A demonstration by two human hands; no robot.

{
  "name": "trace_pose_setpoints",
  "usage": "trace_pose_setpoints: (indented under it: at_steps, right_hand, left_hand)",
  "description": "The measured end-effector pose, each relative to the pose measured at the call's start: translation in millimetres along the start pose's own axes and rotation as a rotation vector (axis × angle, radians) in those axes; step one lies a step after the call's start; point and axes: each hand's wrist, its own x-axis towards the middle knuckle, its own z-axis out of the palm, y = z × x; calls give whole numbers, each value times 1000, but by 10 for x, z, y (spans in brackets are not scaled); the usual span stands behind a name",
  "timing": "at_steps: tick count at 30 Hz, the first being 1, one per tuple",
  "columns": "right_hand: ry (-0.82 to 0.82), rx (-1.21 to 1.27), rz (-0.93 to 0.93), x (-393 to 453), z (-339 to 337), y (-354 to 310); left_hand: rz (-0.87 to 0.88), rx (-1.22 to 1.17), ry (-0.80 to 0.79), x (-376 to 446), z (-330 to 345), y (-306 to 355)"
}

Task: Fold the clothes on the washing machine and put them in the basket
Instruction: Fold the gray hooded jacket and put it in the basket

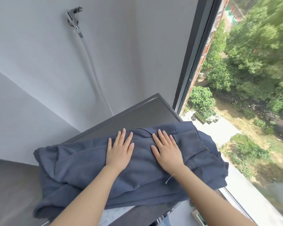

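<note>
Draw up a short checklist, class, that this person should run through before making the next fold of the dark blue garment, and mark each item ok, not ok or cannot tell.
1. Both hands free to take hold: ok. The left hand and right hand lie flat on the garment, fingers straight.
2. Garment smoothed flat: not ok. Ridges and bunched folds show at its left and right ends.
3. Garment fully on the washing machine: not ok. Its ends hang past the edges.
4. Bare room on top behind the garment: ok.
5. Basket within reach: cannot tell. None is in view.
</note>
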Motion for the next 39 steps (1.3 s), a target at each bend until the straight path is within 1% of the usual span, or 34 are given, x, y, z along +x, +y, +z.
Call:
trace_pose_setpoints:
  at_steps: [3,4,5,6,8,9,10,12,13,15,17,19,21,22,23,25,27,29,31,34,36,37,39]
  right_hand:
    - [-38,-70,79,-72,137,96]
    - [-47,-83,90,-58,148,70]
    - [-55,-95,103,-51,142,57]
    - [-53,-95,131,-50,133,7]
    - [-42,-38,237,-61,96,-139]
    - [-20,31,302,-80,83,-303]
    - [38,129,344,-110,76,-469]
    - [152,315,338,-174,150,-1014]
    - [167,362,305,-206,206,-1312]
    - [132,412,219,-240,385,-1910]
    - [95,425,138,-231,585,-2417]
    - [101,388,70,-192,764,-2801]
    - [86,352,45,-185,962,-3215]
    - [57,340,44,-194,1016,-3289]
    - [15,303,37,-203,1117,-3417]
    - [-32,159,33,-245,1295,-3469]
    - [-25,-25,10,-279,1437,-3493]
    - [-14,-90,33,-297,1480,-3487]
    - [-6,-100,38,-286,1507,-3497]
    - [27,-97,32,-286,1530,-3494]
    - [33,-97,28,-287,1544,-3495]
    - [38,-101,31,-290,1556,-3487]
    - [53,-100,29,-293,1563,-3484]
  left_hand:
    - [50,-36,-63,58,-67,-46]
    - [69,-93,-78,45,-103,-106]
    - [81,-214,-99,37,-154,-126]
    - [78,-413,-116,14,-224,-177]
    - [3,-917,-135,-94,-416,-337]
    - [-44,-1100,-96,-194,-506,-519]
    - [-89,-1197,-25,-290,-578,-693]
    - [-167,-1252,96,-510,-644,-1196]
    - [-206,-1256,128,-598,-635,-1445]
    - [-284,-1295,164,-766,-595,-1935]
    - [-333,-1369,182,-909,-557,-2343]
    - [-393,-1443,214,-1026,-500,-2661]
    - [-571,-1514,255,-1195,-343,-3052]
    - [-685,-1538,250,-1240,-213,-3128]
    - [-805,-1564,195,-1317,-69,-3256]
    - [-998,-1671,-44,-1393,212,-3332]
    - [-1125,-1879,-269,-1414,422,-3402]
    - [-1223,-2148,-382,-1370,523,-3442]
    - [-1299,-2330,-416,-1276,614,-3507]
    - [-1335,-2412,-432,-1096,701,-3587]
    - [-1348,-2405,-408,-1005,727,-3636]
    - [-1356,-2353,-385,-967,736,-3645]
    - [-1359,-2226,-278,-948,725,-3642]
